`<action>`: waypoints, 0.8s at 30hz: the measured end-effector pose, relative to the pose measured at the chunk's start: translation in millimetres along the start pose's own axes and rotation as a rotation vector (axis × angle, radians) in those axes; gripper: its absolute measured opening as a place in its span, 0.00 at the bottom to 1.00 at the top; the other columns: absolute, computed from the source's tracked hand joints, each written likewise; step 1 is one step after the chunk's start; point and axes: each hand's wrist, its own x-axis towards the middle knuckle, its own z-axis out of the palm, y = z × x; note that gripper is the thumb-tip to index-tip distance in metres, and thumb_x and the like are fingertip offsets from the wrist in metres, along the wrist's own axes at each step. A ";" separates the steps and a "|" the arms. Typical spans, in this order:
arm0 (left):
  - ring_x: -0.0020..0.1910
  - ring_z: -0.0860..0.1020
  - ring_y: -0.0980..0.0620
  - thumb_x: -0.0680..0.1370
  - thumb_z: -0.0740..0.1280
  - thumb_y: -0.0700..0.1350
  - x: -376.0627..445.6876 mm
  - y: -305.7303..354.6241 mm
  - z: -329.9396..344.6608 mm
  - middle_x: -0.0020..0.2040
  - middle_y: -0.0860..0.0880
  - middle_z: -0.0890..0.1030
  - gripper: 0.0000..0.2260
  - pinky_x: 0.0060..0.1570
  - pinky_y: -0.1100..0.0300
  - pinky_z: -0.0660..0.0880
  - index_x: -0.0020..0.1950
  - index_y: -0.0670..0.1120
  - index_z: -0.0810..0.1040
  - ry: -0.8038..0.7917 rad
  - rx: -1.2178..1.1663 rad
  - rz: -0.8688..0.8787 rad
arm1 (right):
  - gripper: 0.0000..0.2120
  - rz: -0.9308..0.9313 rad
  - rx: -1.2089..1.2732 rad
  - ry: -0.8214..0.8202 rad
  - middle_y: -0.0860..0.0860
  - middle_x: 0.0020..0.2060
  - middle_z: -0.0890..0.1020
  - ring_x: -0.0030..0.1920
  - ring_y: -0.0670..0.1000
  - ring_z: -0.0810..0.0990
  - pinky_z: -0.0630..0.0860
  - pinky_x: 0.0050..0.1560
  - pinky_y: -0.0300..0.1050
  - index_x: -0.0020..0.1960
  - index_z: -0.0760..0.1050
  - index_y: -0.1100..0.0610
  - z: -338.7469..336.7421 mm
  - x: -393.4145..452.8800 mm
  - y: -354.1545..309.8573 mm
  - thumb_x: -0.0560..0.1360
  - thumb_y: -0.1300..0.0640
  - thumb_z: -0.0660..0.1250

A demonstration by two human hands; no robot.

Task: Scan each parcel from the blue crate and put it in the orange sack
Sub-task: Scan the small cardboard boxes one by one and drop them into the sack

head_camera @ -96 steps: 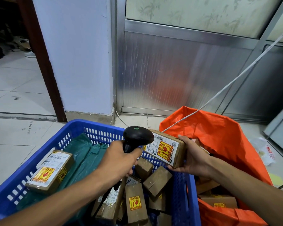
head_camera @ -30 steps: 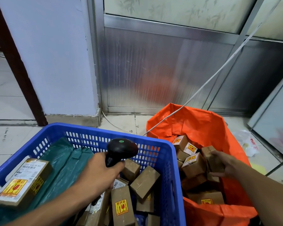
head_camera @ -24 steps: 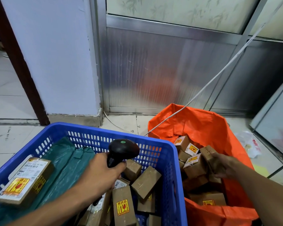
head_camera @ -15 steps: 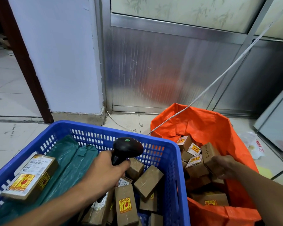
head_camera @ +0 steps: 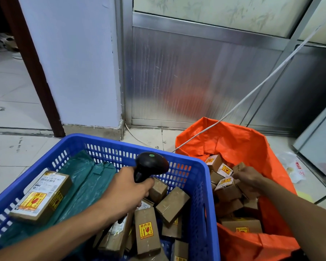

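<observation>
Head cam: left hand gripping black scanner over blue crate, parcels just below it. Right hand in orange sack, fingers curled on brown boxes; prob. holding none, can't tell.

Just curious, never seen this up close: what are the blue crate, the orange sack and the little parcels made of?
Blue crate: looks like rigid moulded plastic, with slotted walls. Orange sack: thin plastic-like sheet, creased with a slight sheen. Parcels: brown cardboard, matte, with glossy printed labels.
</observation>
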 end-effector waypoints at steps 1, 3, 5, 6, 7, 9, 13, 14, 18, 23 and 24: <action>0.21 0.74 0.56 0.79 0.70 0.42 0.1 -0.6 -1.1 0.26 0.51 0.79 0.09 0.26 0.61 0.73 0.38 0.44 0.78 -0.003 -0.007 -0.001 | 0.18 -0.013 -0.012 0.005 0.58 0.38 0.73 0.35 0.52 0.69 0.64 0.34 0.44 0.60 0.74 0.75 0.2 -0.6 -1.4 0.78 0.61 0.69; 0.21 0.74 0.56 0.79 0.70 0.41 0.6 -1.5 -2.4 0.24 0.51 0.78 0.10 0.26 0.62 0.72 0.37 0.43 0.77 -0.004 -0.012 -0.005 | 0.12 -0.035 -0.043 0.019 0.56 0.34 0.70 0.34 0.53 0.66 0.61 0.35 0.46 0.46 0.78 0.74 0.1 0.6 -3.5 0.77 0.62 0.69; 0.20 0.73 0.57 0.79 0.69 0.41 0.5 -1.6 -4.5 0.22 0.52 0.77 0.11 0.25 0.64 0.71 0.36 0.43 0.77 -0.001 -0.008 -0.002 | 0.12 -0.064 -0.073 0.022 0.55 0.31 0.68 0.32 0.51 0.65 0.61 0.36 0.46 0.36 0.73 0.62 1.6 0.3 -7.7 0.77 0.61 0.69; 0.19 0.73 0.58 0.79 0.69 0.41 0.5 -1.0 -5.0 0.21 0.53 0.76 0.11 0.24 0.66 0.70 0.36 0.43 0.77 0.001 -0.005 -0.001 | 0.13 -0.076 -0.083 0.013 0.55 0.30 0.69 0.31 0.51 0.65 0.61 0.35 0.45 0.36 0.72 0.61 1.4 -1.7 -10.8 0.77 0.60 0.68; 0.19 0.73 0.59 0.79 0.69 0.41 0.7 0.3 -5.7 0.20 0.53 0.76 0.12 0.24 0.67 0.70 0.36 0.43 0.76 0.000 -0.001 0.001 | 0.12 -0.084 -0.098 0.002 0.55 0.31 0.71 0.31 0.51 0.67 0.62 0.34 0.44 0.38 0.75 0.63 0.7 -3.1 -14.4 0.78 0.59 0.68; 0.19 0.73 0.57 0.79 0.69 0.41 1.8 0.4 -6.9 0.21 0.53 0.77 0.11 0.25 0.65 0.71 0.36 0.44 0.77 0.000 -0.006 0.003 | 0.11 -0.112 -0.132 -0.013 0.57 0.36 0.77 0.35 0.52 0.72 0.65 0.35 0.44 0.46 0.81 0.67 2.4 -3.5 -21.1 0.78 0.58 0.68; 0.21 0.75 0.54 0.78 0.69 0.42 3.0 -1.5 -8.8 0.25 0.52 0.78 0.10 0.28 0.63 0.71 0.36 0.44 0.77 0.011 -0.019 0.017 | 0.13 -0.182 -0.185 -0.026 0.59 0.36 0.80 0.36 0.53 0.73 0.67 0.38 0.45 0.51 0.81 0.67 7.1 -10.3 -35.9 0.79 0.56 0.67; 0.21 0.75 0.54 0.78 0.69 0.42 2.9 -1.3 -9.4 0.25 0.52 0.78 0.10 0.29 0.63 0.72 0.36 0.44 0.78 0.009 -0.021 0.019 | 0.13 -0.202 -0.200 -0.018 0.62 0.39 0.82 0.37 0.53 0.74 0.68 0.39 0.45 0.51 0.81 0.67 8.1 -12.5 -40.2 0.79 0.56 0.67; 0.21 0.75 0.56 0.78 0.69 0.42 2.1 -0.7 -12.7 0.23 0.53 0.78 0.10 0.29 0.64 0.72 0.36 0.43 0.78 0.000 -0.031 0.020 | 0.08 -0.337 -0.207 0.020 0.56 0.41 0.82 0.40 0.53 0.77 0.69 0.39 0.45 0.49 0.82 0.62 16.0 -26.2 -62.9 0.79 0.59 0.66; 0.20 0.75 0.57 0.79 0.69 0.43 1.4 -0.6 -18.1 0.20 0.54 0.76 0.12 0.33 0.60 0.76 0.35 0.44 0.77 -0.001 -0.043 0.021 | 0.08 -0.559 -0.277 0.044 0.53 0.47 0.85 0.49 0.54 0.81 0.76 0.51 0.49 0.51 0.83 0.58 44.3 -50.8 -96.1 0.79 0.57 0.66; 0.20 0.75 0.56 0.79 0.68 0.43 0.5 -0.3 -19.5 0.20 0.54 0.75 0.11 0.33 0.59 0.77 0.36 0.43 0.77 -0.003 -0.043 0.017 | 0.08 -0.603 -0.297 0.029 0.53 0.47 0.84 0.49 0.54 0.81 0.76 0.50 0.49 0.51 0.82 0.58 54.0 -57.7 -101.9 0.79 0.58 0.66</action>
